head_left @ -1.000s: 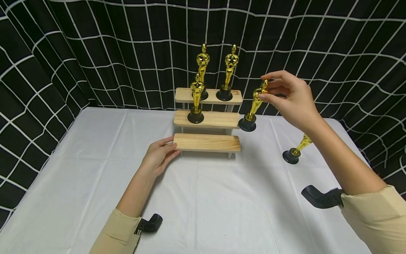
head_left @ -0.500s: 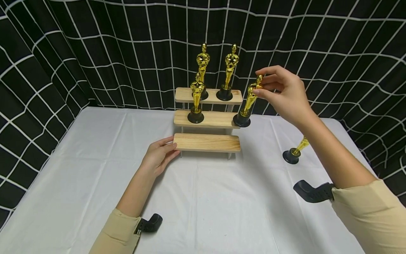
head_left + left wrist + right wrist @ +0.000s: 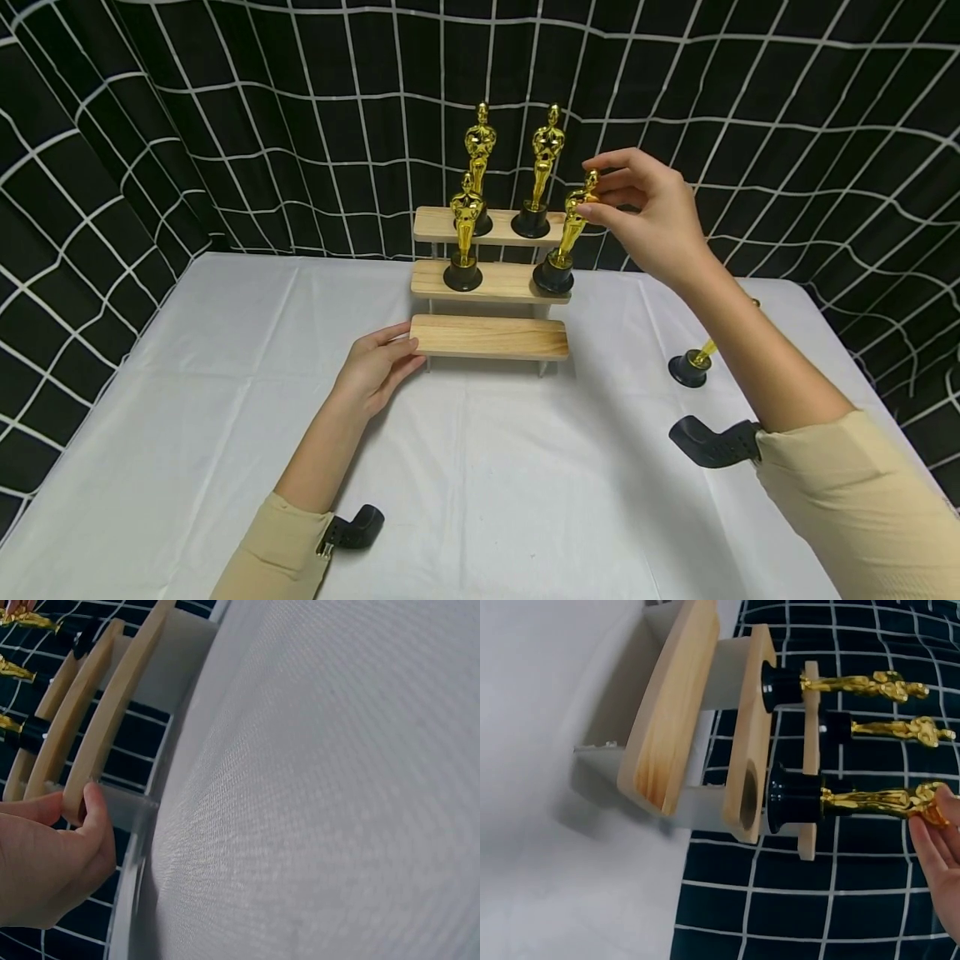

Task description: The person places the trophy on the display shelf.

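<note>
A three-step wooden display stand [image 3: 491, 337] sits at the back of the table. My left hand [image 3: 381, 367] pinches the left end of its lowest board between thumb and fingers. With thumb and fingertips, my right hand [image 3: 654, 218] grips a gold statuette trophy [image 3: 572, 229] by its upper body. That trophy leans slightly, its black base over the right end of the middle board. In the right wrist view a dark shadow lies on the board beside the base [image 3: 791, 799]. Another trophy [image 3: 466, 218] stands at the middle board's left.
Two more trophies, one on the left [image 3: 480, 146] and one on the right [image 3: 547, 148], stand on the top board. A further trophy [image 3: 690, 368] is on the white-clothed table [image 3: 525, 483], partly hidden behind the right forearm. A black gridded curtain [image 3: 315, 133] hangs behind.
My right hand has carried its trophy leftward, from beside the stand to over the right end of the middle board. The left hand has stayed on the lowest board.
</note>
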Demonstrator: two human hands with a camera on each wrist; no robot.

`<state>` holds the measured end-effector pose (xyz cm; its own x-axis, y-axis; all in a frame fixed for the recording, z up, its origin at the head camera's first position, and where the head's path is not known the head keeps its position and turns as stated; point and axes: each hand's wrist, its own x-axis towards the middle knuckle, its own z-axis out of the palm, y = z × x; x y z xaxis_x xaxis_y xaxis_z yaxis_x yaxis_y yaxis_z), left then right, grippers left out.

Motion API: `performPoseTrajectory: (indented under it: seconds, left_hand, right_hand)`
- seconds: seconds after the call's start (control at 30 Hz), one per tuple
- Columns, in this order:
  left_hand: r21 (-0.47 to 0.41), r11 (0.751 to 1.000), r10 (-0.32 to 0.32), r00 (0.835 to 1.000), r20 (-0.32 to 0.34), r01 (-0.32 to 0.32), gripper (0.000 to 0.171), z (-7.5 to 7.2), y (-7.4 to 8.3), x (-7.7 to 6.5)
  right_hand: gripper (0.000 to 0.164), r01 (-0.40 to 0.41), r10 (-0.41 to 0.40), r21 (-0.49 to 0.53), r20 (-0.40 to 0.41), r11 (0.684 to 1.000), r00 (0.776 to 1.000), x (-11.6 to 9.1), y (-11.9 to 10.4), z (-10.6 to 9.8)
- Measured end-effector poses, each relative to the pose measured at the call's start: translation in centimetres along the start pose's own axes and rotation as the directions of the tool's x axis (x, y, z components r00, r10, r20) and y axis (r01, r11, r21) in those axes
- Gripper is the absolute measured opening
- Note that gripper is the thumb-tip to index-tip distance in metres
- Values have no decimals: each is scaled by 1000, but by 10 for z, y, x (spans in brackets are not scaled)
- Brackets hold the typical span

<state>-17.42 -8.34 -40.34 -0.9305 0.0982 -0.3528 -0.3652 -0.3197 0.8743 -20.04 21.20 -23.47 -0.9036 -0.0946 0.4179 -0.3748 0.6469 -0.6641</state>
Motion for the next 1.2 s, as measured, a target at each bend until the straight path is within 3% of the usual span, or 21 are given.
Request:
performPoseTrajectory:
  seconds: [1.2]
  left_hand:
    - [9,1000,-1,1000,0,1,47,-1,1,0]
  right_hand:
    - [39,17,-18,39,24,999,1000,11,4,33]
